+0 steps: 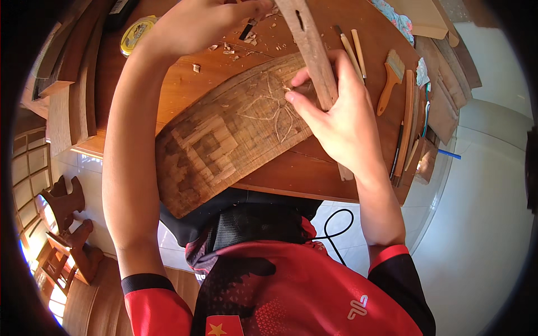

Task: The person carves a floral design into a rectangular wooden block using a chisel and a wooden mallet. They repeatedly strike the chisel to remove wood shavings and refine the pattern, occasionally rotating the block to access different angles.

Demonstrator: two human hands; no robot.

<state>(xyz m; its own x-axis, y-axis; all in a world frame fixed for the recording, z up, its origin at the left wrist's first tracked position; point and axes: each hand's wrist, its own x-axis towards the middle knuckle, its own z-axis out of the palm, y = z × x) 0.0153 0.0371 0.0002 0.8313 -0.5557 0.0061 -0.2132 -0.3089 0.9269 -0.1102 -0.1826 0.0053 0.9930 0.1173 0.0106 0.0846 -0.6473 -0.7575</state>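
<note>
A dark wooden board point(224, 151) with a carved flower and square patterns lies tilted across the table's front edge. Over its far right part, my right hand point(344, 112) is closed around a long worn wooden bar point(314, 53) with a slot near its upper end. Thumb and fingertip of that hand nearly meet at a pale wood shaving point(288, 88). At the top edge, my left hand point(218, 22) is closed, its fingers partly cut off by the frame. A dark-bladed chisel point(246, 29) sticks out beneath its fingers, tip down toward the table.
Wood shavings point(196, 68) lie on the brown table point(185, 84). At right are two slim wooden-handled tools point(358, 53), a flat brush point(390, 81) and wooden strips point(404, 129). A round yellow-lidded container point(136, 35) stands at left, beside stacked curved planks point(84, 84).
</note>
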